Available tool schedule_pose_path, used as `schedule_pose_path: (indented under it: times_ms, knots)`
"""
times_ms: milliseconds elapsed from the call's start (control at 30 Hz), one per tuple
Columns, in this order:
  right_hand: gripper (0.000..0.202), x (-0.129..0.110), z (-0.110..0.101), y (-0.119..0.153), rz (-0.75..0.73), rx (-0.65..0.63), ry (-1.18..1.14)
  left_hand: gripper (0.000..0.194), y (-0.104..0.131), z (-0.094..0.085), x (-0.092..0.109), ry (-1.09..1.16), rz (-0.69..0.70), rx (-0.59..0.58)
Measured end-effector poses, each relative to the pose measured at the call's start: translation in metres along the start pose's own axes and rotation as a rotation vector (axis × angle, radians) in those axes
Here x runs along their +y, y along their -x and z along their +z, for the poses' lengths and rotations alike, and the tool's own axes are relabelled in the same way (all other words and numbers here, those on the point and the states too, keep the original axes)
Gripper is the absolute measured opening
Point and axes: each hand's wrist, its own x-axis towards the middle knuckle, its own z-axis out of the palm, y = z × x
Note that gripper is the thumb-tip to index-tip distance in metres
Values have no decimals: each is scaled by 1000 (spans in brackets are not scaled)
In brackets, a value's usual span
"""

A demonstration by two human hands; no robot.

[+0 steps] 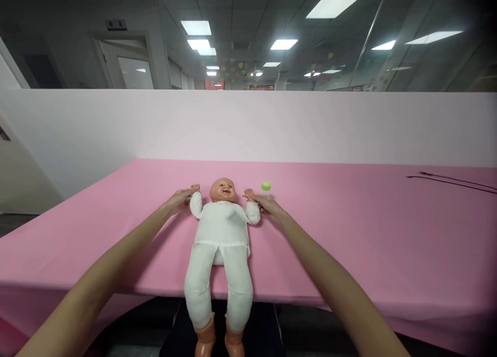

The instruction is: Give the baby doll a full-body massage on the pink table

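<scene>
A baby doll [221,225] lies on its back on the pink tablecloth, with its head at the far end and its legs hanging past the near edge. It has a soft white cloth body and a bald plastic head. Both its arms are bent up beside the head. My left hand [180,199] pinches the doll's hand on the left side. On the other side, my right hand [269,206] grips the doll's other arm near the wrist; some of my fingers are hidden behind it. Just beyond my right hand stands a small jar [266,187] with a green lid.
The pink tablecloth [349,217] covers a wide table that meets a low white wall [291,126] topped by glass. Two thin dark cords or rods [454,182] lie at the far right. Below the near edge is something dark, directly under the doll's legs.
</scene>
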Motion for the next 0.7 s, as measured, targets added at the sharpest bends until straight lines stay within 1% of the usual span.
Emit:
schedule_pose_path:
  times_ms: [100,167,233,300,333,367,433,500,567,633,700]
  knots:
    - [37,-9,-12,31,-148,-192,102,45,30,-16,8,-16,114,-174]
    - [32,-13,-16,53,-214,-311,225,37,52,-23,9,-104,213,-285]
    - [28,-13,-15,72,-261,-467,350,32,75,-24,4,-257,297,-413]
    - [26,-10,-12,86,-296,-597,452,29,94,-20,-4,-392,353,-532]
    - [25,-8,-10,91,-310,-626,483,27,101,-17,-8,-429,376,-554]
    - [25,-5,-8,94,-321,-627,497,25,107,-15,-12,-444,392,-549]
    - [25,-2,-8,97,-314,-561,474,25,114,-11,-18,-426,394,-472]
    - [28,0,-12,95,-291,-415,395,32,114,-11,-20,-357,353,-308]
    - [33,0,-22,90,-273,-179,288,49,109,-17,-21,-241,307,-85]
    - [36,2,-34,84,-250,63,191,70,99,-27,-22,-121,288,128]
    - [39,7,-47,78,-187,231,139,83,89,-38,-25,-100,246,289]
